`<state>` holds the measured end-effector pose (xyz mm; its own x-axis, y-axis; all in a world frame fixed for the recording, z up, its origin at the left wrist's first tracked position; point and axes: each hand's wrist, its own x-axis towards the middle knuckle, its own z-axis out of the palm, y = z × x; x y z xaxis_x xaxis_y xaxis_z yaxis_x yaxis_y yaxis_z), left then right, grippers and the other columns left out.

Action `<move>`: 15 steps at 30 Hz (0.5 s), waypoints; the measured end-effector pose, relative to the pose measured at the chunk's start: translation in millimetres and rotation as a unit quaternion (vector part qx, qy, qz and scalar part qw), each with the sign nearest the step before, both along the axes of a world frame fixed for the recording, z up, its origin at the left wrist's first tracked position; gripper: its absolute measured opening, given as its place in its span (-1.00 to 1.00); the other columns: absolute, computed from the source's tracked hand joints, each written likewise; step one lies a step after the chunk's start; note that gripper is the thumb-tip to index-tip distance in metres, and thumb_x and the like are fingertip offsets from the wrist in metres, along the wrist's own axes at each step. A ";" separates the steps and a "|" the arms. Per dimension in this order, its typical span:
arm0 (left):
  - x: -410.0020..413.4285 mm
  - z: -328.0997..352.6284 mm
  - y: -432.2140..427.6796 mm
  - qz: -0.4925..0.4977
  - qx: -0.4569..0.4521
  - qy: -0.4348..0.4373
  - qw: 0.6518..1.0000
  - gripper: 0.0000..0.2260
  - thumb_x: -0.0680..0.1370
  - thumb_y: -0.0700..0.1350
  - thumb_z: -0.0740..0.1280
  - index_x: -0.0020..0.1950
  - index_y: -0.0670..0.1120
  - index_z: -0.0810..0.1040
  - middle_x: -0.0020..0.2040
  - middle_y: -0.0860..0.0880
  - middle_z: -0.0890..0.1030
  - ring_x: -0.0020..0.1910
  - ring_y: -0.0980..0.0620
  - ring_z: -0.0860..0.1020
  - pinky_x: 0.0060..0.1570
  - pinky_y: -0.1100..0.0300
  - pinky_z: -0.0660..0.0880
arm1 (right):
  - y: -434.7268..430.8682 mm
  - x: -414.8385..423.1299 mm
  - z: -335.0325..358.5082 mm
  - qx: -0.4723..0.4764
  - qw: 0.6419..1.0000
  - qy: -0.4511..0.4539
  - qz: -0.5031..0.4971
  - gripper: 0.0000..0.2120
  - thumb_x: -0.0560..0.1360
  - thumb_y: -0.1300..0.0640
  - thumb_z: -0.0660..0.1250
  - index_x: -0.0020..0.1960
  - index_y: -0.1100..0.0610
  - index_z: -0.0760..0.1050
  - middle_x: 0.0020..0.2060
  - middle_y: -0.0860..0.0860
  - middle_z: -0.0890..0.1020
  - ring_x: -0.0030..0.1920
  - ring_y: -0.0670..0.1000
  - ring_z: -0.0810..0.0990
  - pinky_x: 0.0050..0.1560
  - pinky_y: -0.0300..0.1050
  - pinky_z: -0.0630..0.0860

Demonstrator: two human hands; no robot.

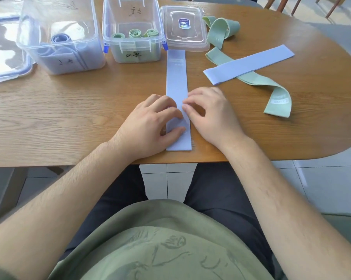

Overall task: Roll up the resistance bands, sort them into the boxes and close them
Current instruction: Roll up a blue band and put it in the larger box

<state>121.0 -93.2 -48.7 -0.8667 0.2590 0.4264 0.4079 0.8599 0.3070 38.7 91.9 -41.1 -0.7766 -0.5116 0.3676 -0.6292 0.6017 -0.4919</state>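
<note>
Both hands rest on the same flat blue band: the left hand lies over its left side with bent fingers and the thumb on the fabric, and the right hand touches its right edge with curled fingertips. I cannot tell if either hand really pinches the band or only presses on it. This band lies straight on the wooden table, its near end close to the table edge and its far end just before the loose clear lid. To the right, a second blue band lies across a long green band, and another green band sits folded loosely beside the lid. At the back stand two open clear boxes. The left box holds blue bands, and the smaller box next to it holds rolled green bands. A blue-rimmed lid lies at the far left.
</note>
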 end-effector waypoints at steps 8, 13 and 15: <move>20.5 2.7 2.4 0.001 0.010 -0.007 1.000 -0.85 0.58 0.01 0.38 0.00 -0.06 0.59 0.12 0.03 0.56 0.13 -0.05 0.49 0.05 -0.04 0.46 | 21.0 44.0 -5.4 0.000 1.000 -0.005 0.030 -0.83 0.57 0.11 0.42 0.10 0.15 0.68 0.13 0.00 0.65 0.20 0.02 0.51 0.27 -0.30 0.37; 31.1 2.6 -1.3 -0.020 0.027 -0.034 0.999 -0.88 0.57 -0.02 0.40 -0.05 -0.05 0.58 0.07 0.05 0.57 0.03 -0.03 0.51 0.04 -0.01 0.45 | 20.7 47.4 -3.8 0.006 0.999 0.013 0.037 -0.85 0.58 0.13 0.41 0.08 0.15 0.70 0.15 0.00 0.65 0.21 0.02 0.52 0.24 -0.25 0.42; 32.4 2.6 -1.2 -0.015 0.023 -0.039 0.999 -0.87 0.58 0.01 0.38 -0.04 -0.04 0.57 0.08 0.05 0.56 0.04 -0.04 0.51 0.05 -0.02 0.45 | 23.0 52.0 -2.5 0.005 0.998 0.013 0.057 -0.87 0.57 0.16 0.41 0.05 0.15 0.71 0.16 0.00 0.65 0.21 0.01 0.53 0.23 -0.22 0.45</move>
